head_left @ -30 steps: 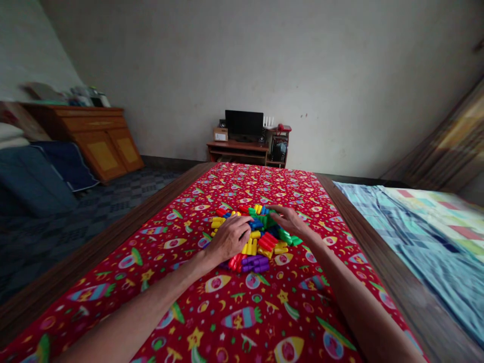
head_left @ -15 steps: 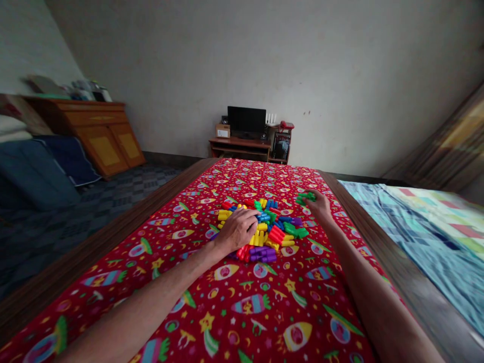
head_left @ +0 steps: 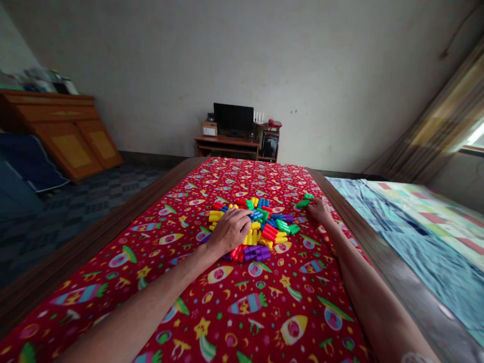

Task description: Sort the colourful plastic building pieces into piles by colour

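Observation:
A pile of plastic building blocks (head_left: 260,229) in red, yellow, blue, green and purple lies on a red patterned cloth (head_left: 242,312) over a long wooden table. My left hand (head_left: 229,229) rests on the pile's left side with its fingers curled over the blocks. My right hand (head_left: 319,209) lies on the cloth to the right of the pile. Its fingers touch a few green blocks (head_left: 303,201) set apart from the heap. Whether they still grip these blocks is not clear.
The table's wooden edge (head_left: 381,247) runs along the right, with a bed and striped sheet (head_left: 423,222) beyond it. A low desk with a monitor (head_left: 233,120) stands at the far wall. A wooden cabinet (head_left: 64,136) is at the left.
My right hand left the pile and carried green blocks to the cloth on the right, then lowered them onto it. My left hand stayed on the pile.

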`<state>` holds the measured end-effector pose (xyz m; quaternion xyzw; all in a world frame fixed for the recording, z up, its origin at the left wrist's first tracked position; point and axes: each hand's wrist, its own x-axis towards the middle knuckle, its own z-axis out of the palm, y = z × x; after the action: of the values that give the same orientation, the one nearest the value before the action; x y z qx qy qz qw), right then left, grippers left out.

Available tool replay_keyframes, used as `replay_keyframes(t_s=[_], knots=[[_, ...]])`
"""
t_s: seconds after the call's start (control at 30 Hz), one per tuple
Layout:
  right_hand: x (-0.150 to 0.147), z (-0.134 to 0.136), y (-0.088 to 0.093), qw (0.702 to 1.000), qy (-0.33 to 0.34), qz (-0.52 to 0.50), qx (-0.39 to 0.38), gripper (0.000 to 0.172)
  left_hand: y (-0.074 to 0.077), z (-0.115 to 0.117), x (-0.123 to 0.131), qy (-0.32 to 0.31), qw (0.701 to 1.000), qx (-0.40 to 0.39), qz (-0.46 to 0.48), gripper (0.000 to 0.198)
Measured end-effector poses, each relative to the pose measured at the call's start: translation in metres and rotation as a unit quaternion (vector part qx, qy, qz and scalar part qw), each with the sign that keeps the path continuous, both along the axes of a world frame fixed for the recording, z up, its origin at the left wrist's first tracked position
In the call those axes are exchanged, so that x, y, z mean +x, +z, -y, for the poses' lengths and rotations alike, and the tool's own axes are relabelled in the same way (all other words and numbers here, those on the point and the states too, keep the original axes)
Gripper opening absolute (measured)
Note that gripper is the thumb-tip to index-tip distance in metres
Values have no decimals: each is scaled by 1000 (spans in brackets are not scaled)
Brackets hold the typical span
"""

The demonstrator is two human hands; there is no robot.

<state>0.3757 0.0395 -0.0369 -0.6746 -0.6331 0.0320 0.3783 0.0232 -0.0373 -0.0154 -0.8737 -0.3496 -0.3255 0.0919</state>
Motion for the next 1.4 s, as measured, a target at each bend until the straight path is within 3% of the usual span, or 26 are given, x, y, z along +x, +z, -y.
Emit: replay_keyframes(t_s=[0.2, 0.3, 0.37, 0.53, 0.77, 1.03, 1.13, 1.23, 1.3, 1.4], knots=[[-7, 8, 7, 999, -29, 12, 10, 35, 1, 0, 0, -12, 1000, 5, 9, 26], [-21, 8, 5, 997, 3, 76, 25, 34, 2, 1, -1, -10, 1000, 1, 8, 25], [-29, 7, 2, 990, 12, 140, -7, 31, 2, 1, -1, -8, 1000, -4, 3, 24], [-28, 7, 4, 971, -44, 205, -114, 30, -2, 1, -3, -4, 1000, -8, 10, 24], [-12, 8, 1, 967, -122, 194, -111, 50, -3, 1, -2, -12, 1000, -13, 20, 22], [0, -7, -22, 976, -63, 202, -59, 36, -2, 2, -2, -8, 1000, -21, 17, 21], [6, -6, -20, 977, -63, 197, -49, 30, -3, 2, -2, -8, 1000, -22, 13, 20], [-2, -3, -9, 985, -44, 164, 23, 27, -2, 2, -2, -9, 1000, -24, 17, 21], [-20, 1, 3, 990, 2, 123, 72, 28, -2, 2, -3, -10, 999, -25, 21, 22], [-67, 13, 22, 983, 164, 63, 52, 29, -2, 2, -3, -9, 999, -26, 22, 21]])
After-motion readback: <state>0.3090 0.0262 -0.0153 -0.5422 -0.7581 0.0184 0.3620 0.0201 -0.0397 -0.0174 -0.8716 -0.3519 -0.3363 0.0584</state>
